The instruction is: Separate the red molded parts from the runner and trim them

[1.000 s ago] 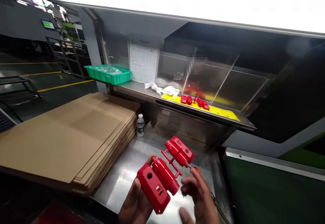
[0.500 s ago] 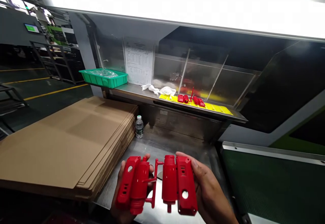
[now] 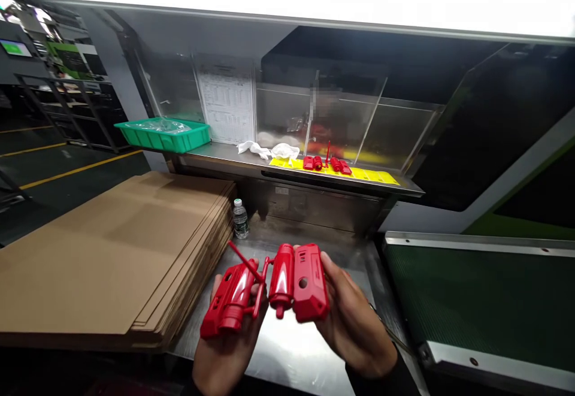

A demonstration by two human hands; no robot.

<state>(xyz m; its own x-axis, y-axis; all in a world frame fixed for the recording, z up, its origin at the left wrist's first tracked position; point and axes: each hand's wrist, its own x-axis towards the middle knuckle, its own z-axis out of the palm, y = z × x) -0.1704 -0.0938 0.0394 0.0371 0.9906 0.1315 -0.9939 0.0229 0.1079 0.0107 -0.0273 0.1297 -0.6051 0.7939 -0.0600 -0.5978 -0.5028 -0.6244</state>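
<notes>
I hold a red moulded plastic part (image 3: 269, 285) over the steel worktop (image 3: 291, 348): two housing halves joined by a thin red runner. My left hand (image 3: 227, 348) grips the left half from below, tilted down to the left. My right hand (image 3: 353, 324) grips the right half, which shows a round hole on its face. A runner stem sticks up between the halves. A second identical red part (image 3: 324, 163) lies on a yellow sheet (image 3: 372, 174) on the raised steel shelf behind.
A tall stack of flat brown cardboard (image 3: 112, 246) fills the left. A small water bottle (image 3: 240, 219) stands by it. On the shelf sit a green tray (image 3: 164, 133) and white cloths (image 3: 265, 150). A green-surfaced conveyor (image 3: 476, 300) runs at right.
I have turned the red part in both hands: a second ago the left held it alone, then both held it flat; now the left half tips downward and the view has shifted right.
</notes>
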